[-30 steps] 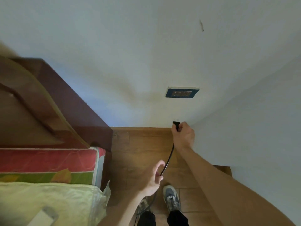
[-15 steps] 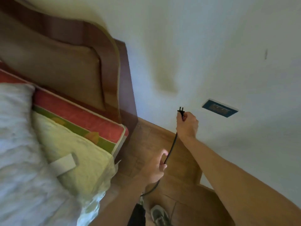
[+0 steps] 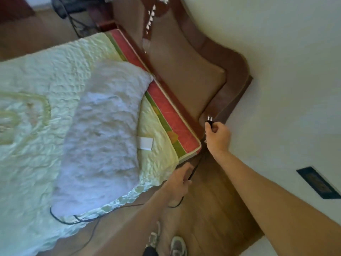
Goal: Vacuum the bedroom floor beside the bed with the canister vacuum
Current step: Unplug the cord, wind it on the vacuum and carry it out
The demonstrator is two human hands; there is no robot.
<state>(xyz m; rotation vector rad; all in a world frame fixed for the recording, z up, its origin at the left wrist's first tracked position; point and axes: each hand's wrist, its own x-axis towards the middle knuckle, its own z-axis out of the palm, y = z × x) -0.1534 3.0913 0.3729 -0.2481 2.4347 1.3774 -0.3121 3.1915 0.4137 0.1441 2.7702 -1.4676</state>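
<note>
My right hand (image 3: 217,136) pinches the black power plug (image 3: 209,120), its two metal prongs pointing up beside the headboard's lower corner. The black cord (image 3: 193,170) runs down from the plug into my left hand (image 3: 178,182), whose fingers curl round it. From there the cord loops back under my left forearm and trails along the edge of the bed (image 3: 60,218). The blue wall outlet (image 3: 318,182) sits low on the white wall at the right, well away from the plug. The canister vacuum itself is out of sight.
The bed (image 3: 36,126) with a pale quilt and a white pillow (image 3: 103,137) fills the left. A brown wooden headboard (image 3: 186,71) stands against the white wall. A narrow strip of wood floor (image 3: 217,209) lies between bed and wall, where my shoes (image 3: 177,245) stand.
The view has swung left onto the bed. The outlet now lies far to the right, and my right hand with the plug is farther from it, near the headboard.
</note>
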